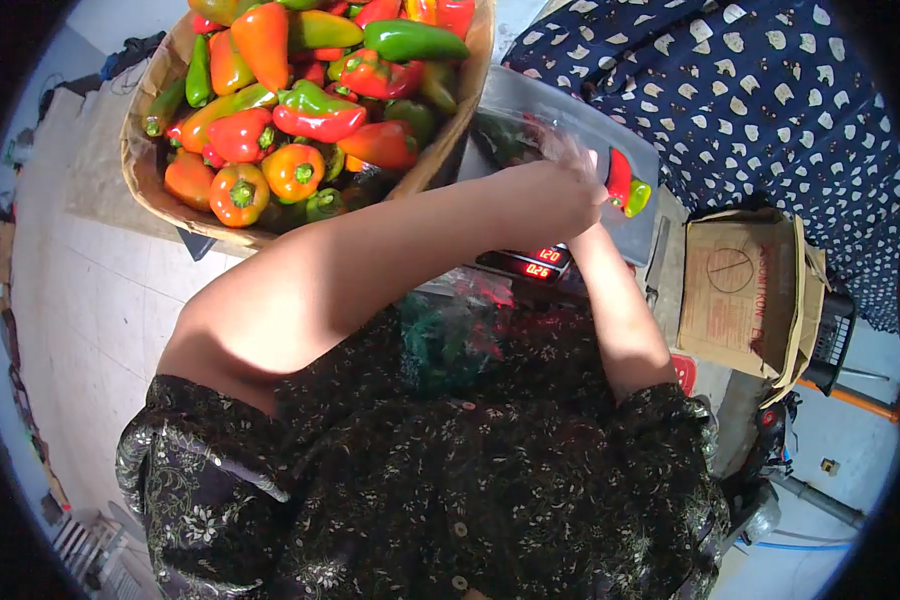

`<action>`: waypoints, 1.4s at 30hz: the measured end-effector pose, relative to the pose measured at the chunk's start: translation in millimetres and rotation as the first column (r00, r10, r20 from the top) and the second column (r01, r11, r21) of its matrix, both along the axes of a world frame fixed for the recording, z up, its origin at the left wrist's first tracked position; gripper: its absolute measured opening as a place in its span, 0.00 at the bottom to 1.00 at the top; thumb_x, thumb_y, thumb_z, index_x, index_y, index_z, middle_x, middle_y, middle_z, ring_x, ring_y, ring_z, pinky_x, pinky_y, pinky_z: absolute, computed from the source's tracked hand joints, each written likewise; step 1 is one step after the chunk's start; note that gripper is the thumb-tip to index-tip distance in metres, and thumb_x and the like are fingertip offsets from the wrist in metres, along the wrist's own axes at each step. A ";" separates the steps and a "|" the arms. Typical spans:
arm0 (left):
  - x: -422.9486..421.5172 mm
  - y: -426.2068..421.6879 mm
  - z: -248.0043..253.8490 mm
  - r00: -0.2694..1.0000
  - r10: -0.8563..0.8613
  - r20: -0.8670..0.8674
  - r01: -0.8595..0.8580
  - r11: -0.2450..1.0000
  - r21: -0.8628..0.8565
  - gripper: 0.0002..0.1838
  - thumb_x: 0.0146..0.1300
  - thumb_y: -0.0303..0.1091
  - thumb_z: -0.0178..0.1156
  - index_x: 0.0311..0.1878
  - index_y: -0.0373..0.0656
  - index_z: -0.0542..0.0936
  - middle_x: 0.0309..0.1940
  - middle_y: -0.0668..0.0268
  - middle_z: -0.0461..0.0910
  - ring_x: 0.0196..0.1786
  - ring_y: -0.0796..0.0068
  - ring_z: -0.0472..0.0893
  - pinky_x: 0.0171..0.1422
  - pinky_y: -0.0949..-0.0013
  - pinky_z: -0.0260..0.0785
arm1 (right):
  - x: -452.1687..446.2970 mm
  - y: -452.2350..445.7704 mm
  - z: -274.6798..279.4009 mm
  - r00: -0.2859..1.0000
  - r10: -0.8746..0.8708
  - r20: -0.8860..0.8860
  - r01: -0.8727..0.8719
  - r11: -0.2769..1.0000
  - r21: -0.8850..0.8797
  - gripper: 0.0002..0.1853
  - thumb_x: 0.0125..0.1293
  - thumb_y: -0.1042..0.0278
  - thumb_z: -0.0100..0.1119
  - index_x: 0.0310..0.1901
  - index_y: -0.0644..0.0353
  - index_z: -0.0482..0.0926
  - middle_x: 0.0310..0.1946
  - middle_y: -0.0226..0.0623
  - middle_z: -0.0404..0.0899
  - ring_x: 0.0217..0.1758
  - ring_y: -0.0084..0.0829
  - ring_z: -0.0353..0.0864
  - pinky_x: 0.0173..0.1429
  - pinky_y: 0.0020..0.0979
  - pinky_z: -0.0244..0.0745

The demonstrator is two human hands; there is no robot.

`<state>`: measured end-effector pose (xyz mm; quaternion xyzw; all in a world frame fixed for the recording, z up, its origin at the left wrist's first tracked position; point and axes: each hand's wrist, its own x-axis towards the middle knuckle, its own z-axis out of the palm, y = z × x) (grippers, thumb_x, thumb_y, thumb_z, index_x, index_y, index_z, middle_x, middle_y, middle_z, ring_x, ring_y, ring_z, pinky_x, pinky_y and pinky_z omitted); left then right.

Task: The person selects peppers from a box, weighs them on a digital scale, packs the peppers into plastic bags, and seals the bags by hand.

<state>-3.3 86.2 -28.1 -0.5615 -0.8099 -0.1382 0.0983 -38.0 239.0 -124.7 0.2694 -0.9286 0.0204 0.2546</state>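
Note:
My left hand (pixel 570 197) reaches across from the left, its fingers curled at the gathered end of a clear plastic bag (pixel 515 130). The bag lies on a grey scale tray (pixel 638 130), with dark and reddish contents that glare and blur partly hide. Under the left hand, my right hand (pixel 588 228) comes up from below; its fingers are mostly hidden. Just right of the hands, a red pepper (pixel 619 172) and a yellow-green pepper (pixel 638 198) are on the tray. Red digits glow on the scale display (pixel 538 263) beneath my left forearm.
A large basket (pixel 140 150) full of red, orange and green peppers stands at the upper left. Patterned dark blue cloth (pixel 730 100) hangs at the upper right. Below it is an open cardboard box (pixel 735 290). More clear plastic (pixel 450 335) lies near my lap.

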 end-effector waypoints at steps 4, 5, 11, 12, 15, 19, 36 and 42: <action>-0.4 -0.2 -2.9 1.000 0.003 0.017 -0.002 1.000 -0.012 0.11 0.53 0.30 0.54 0.40 0.38 0.77 0.46 0.56 0.74 0.55 0.59 0.73 0.55 0.61 0.70 | 7.6 -22.5 25.1 0.976 -0.072 0.204 0.089 0.993 -0.075 0.24 0.56 0.60 0.53 0.57 0.46 0.73 0.54 0.31 0.74 0.56 0.34 0.71 0.50 0.39 0.62; 0.0 -1.0 0.1 0.999 0.010 -0.036 -0.012 0.999 -0.035 0.12 0.53 0.29 0.54 0.41 0.37 0.77 0.46 0.57 0.74 0.55 0.59 0.73 0.56 0.61 0.70 | 8.6 -22.0 24.2 0.978 -0.055 0.199 0.078 0.991 -0.111 0.24 0.56 0.60 0.53 0.58 0.46 0.73 0.54 0.31 0.74 0.56 0.34 0.71 0.50 0.39 0.62; -0.9 0.8 -1.4 0.996 0.035 0.085 -0.029 0.997 -0.068 0.12 0.55 0.29 0.52 0.41 0.35 0.76 0.46 0.56 0.74 0.52 0.57 0.75 0.54 0.59 0.70 | -4.9 -5.6 3.6 0.932 -0.008 0.363 0.108 0.961 -0.254 0.24 0.57 0.59 0.53 0.58 0.47 0.73 0.57 0.33 0.71 0.59 0.37 0.69 0.56 0.41 0.62; -1.0 0.6 0.0 0.989 0.038 0.146 -0.024 0.995 -0.095 0.12 0.55 0.29 0.52 0.41 0.34 0.76 0.46 0.56 0.74 0.51 0.56 0.76 0.53 0.58 0.71 | -6.5 -2.1 -3.3 0.937 -0.013 0.349 0.088 0.976 -0.201 0.24 0.57 0.59 0.53 0.57 0.47 0.73 0.57 0.33 0.71 0.60 0.37 0.69 0.57 0.42 0.62; -2.2 0.7 -6.6 0.987 0.007 0.162 -0.001 0.999 -0.035 0.12 0.56 0.29 0.52 0.42 0.34 0.75 0.46 0.56 0.74 0.47 0.54 0.77 0.51 0.57 0.71 | -8.3 -7.1 5.3 0.905 0.102 0.413 -0.006 0.974 -0.228 0.22 0.59 0.61 0.52 0.57 0.48 0.73 0.60 0.33 0.70 0.64 0.38 0.66 0.65 0.41 0.57; -1.8 0.8 -6.2 0.990 0.005 0.140 -0.001 1.000 -0.026 0.12 0.56 0.29 0.52 0.43 0.35 0.75 0.45 0.56 0.74 0.46 0.54 0.78 0.51 0.57 0.71 | -28.3 0.4 -18.7 0.938 0.343 0.052 -0.345 0.937 0.050 0.23 0.58 0.59 0.53 0.57 0.48 0.74 0.61 0.29 0.68 0.59 0.33 0.70 0.61 0.44 0.61; -0.7 -3.6 -1.9 0.967 0.057 0.248 -0.052 0.998 -0.025 0.07 0.57 0.29 0.51 0.38 0.40 0.75 0.41 0.58 0.74 0.36 0.56 0.80 0.40 0.58 0.74 | -0.7 6.0 40.3 0.836 -0.400 0.376 0.420 0.907 0.031 0.14 0.54 0.58 0.57 0.41 0.48 0.69 0.40 0.33 0.78 0.34 0.42 0.81 0.37 0.41 0.72; -2.6 -2.3 -3.3 0.974 0.078 0.211 -0.072 0.997 -0.038 0.07 0.57 0.29 0.51 0.37 0.39 0.75 0.40 0.57 0.74 0.36 0.56 0.80 0.41 0.56 0.74 | -3.8 17.1 27.4 0.937 -0.326 0.123 0.338 0.936 -0.097 0.12 0.53 0.65 0.56 0.41 0.47 0.70 0.32 0.33 0.73 0.29 0.42 0.79 0.34 0.39 0.71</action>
